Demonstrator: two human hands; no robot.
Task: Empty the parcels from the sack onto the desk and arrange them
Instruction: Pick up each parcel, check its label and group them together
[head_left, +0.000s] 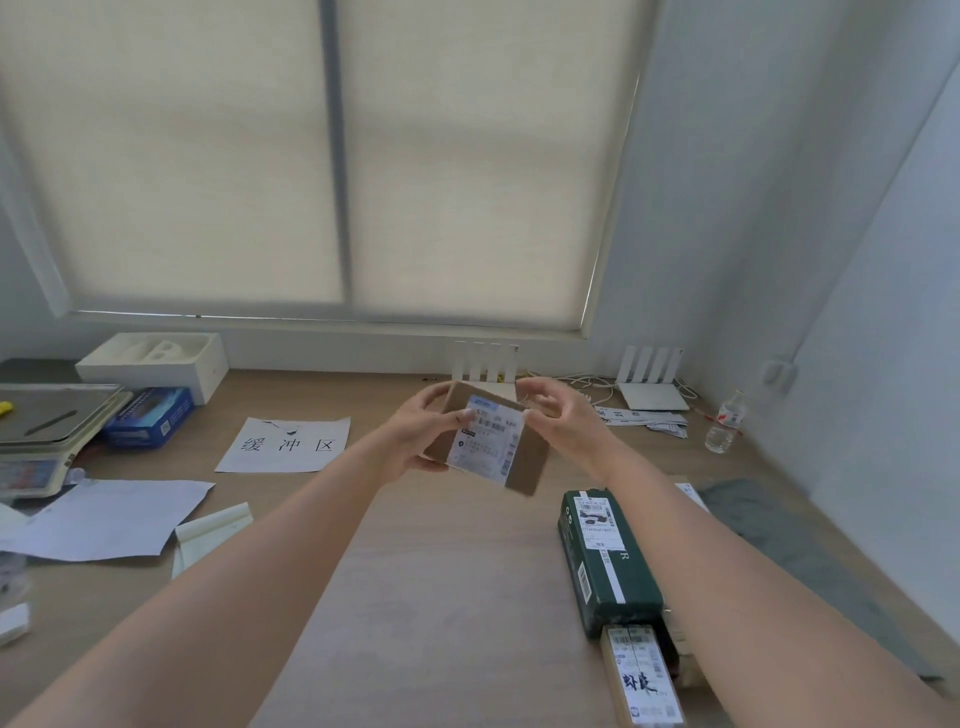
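Observation:
A small brown cardboard parcel (488, 441) with a white shipping label is held in the air above the wooden desk (441, 582). My left hand (415, 436) grips its left side, thumb on the label. My right hand (556, 415) is at its upper right corner with fingers curled, touching the edge. On the desk at the right lie a dark green parcel (608, 561) and, nearer me, a narrow brown parcel (644, 675) with black characters. A grey sack (779, 535) lies flat at the far right, partly behind my right arm.
A paper sign (285, 441) with three characters lies centre-left. Loose papers (104, 519), a scale (47, 431), a blue box (150, 415) and a white box (156, 358) fill the left. Two white routers (649, 379), cables and a water bottle (727, 421) stand at the back right.

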